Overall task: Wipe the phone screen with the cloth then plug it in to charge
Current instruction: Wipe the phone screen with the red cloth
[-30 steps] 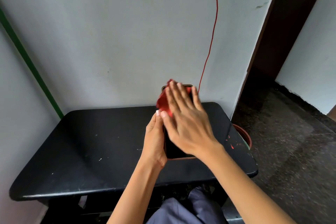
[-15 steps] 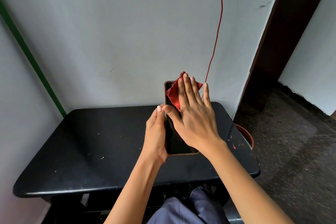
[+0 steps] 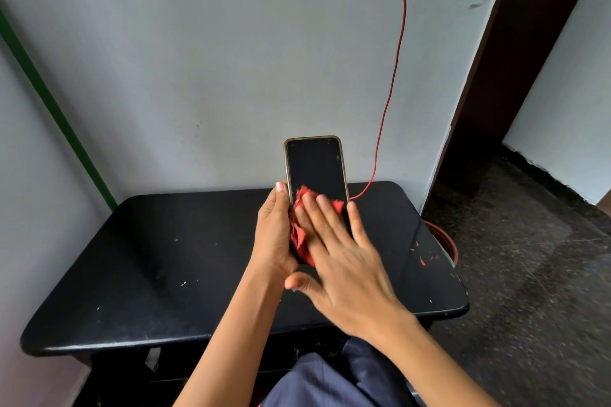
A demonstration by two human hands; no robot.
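Note:
A phone (image 3: 315, 167) with a dark screen and a gold-rimmed case is held upright above the black table (image 3: 172, 258). My left hand (image 3: 272, 236) grips its lower left edge. My right hand (image 3: 344, 261) lies flat with fingers together, pressing a small red cloth (image 3: 301, 235) against the lower half of the screen. The cloth is bunched and mostly hidden under the fingers. A red charging cable (image 3: 393, 82) hangs down the wall and reaches the table's far edge behind the phone; its plug end is hidden.
A green pole (image 3: 56, 109) leans along the left wall. A red-brown bucket rim (image 3: 446, 241) shows past the table's right edge. A dark doorway (image 3: 529, 53) opens at the right. Red specks mark the table's right side. My lap is below the front edge.
My right hand has slid the red cloth down the screen from the top to the lower half, uncovering the upper screen. My left hand keeps its hold.

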